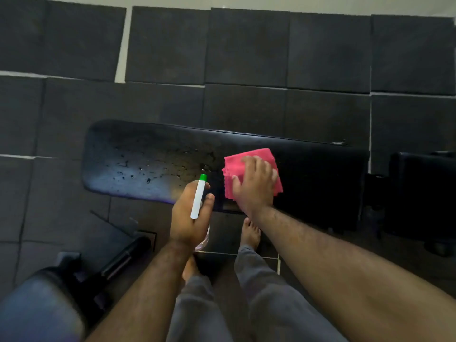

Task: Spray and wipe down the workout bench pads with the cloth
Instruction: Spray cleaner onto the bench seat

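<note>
Right hand (254,183) lies flat, fingers spread on the pink cloth (251,169) mid-pad (320,174); the wet droplets (138,169) sit toward the pad's left end (long axis). Left hand (190,213) grips the spray bottle (198,198).

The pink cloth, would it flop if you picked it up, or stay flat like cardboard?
The pink cloth would probably flop: it looks thin and soft, with folded layers showing at its zigzag edge. It likely weighs little. Under the right hand, it may slide easily on the wet bench pad.

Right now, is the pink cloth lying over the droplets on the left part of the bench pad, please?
No, the pink cloth lies under the right hand, right of the droplets on the bench pad.
</note>
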`<state>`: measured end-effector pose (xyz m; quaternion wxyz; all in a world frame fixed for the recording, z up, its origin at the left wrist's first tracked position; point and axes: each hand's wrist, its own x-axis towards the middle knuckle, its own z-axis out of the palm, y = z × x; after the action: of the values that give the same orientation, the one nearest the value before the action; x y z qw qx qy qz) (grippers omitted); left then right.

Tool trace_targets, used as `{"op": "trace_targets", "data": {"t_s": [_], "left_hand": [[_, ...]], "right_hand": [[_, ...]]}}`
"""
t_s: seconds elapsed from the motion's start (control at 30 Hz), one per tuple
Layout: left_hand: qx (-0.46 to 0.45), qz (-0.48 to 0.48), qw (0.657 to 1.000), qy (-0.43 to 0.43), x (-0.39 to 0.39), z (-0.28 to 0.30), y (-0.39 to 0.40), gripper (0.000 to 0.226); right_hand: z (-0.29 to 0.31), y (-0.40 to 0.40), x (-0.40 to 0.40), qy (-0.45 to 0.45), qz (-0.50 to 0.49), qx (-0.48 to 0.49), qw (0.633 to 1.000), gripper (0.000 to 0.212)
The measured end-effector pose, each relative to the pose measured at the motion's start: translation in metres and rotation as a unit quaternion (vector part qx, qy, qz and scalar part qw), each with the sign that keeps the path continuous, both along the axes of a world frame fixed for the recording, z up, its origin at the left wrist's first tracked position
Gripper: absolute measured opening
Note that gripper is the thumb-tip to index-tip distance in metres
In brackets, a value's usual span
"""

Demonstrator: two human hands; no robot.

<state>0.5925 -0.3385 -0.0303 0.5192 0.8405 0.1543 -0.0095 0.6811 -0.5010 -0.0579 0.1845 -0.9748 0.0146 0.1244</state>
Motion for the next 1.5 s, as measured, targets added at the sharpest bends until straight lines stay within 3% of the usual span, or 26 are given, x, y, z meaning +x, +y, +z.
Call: {"op": "trace_targets", "data": {"t_s": [0.13,0.3,0.4,0.6,0.87,1.07,1.37,1.5], "left_hand": [[-0.058,0.131,0.988,0.056,-0.016,-0.004,0.042,0.009],[-0.05,0.265,0.951,0.147,-0.045,-0.025,0.106,0.03],[-0.009,0.228,0.953,0.2,-0.053,-0.045,0.137,0.039],[0.026,0.149,0.94,0.304,-0.045,-0.07,0.171,0.045],[0.023,0.255,0.932,0.256,-0.028,-0.069,0.242,0.055],[0.102,0.154,0.929,0.319,0.003,-0.07,0.299,0.054],[0.15,0.087,0.943,0.285,0.098,-0.05,0.34,0.06],[0.187,0.048,0.931,0.311,0.129,-0.05,0.337,0.048]], "right_hand": [[-0.006,0.066,-0.022,0.055,0.21,0.039,0.975,0.06],[-0.011,0.154,-0.027,0.105,0.329,-0.011,0.939,0.086],[-0.014,0.187,-0.024,0.13,0.306,-0.043,0.942,0.093],[-0.029,0.193,-0.019,0.12,0.305,-0.076,0.942,0.077],[-0.043,0.225,-0.006,0.086,0.335,-0.102,0.933,0.083],[-0.054,0.229,-0.005,0.091,0.335,-0.114,0.931,0.08],[-0.056,0.206,0.005,0.106,0.353,-0.076,0.926,0.089],[-0.051,0.187,0.007,0.094,0.346,-0.085,0.93,0.087]]}}
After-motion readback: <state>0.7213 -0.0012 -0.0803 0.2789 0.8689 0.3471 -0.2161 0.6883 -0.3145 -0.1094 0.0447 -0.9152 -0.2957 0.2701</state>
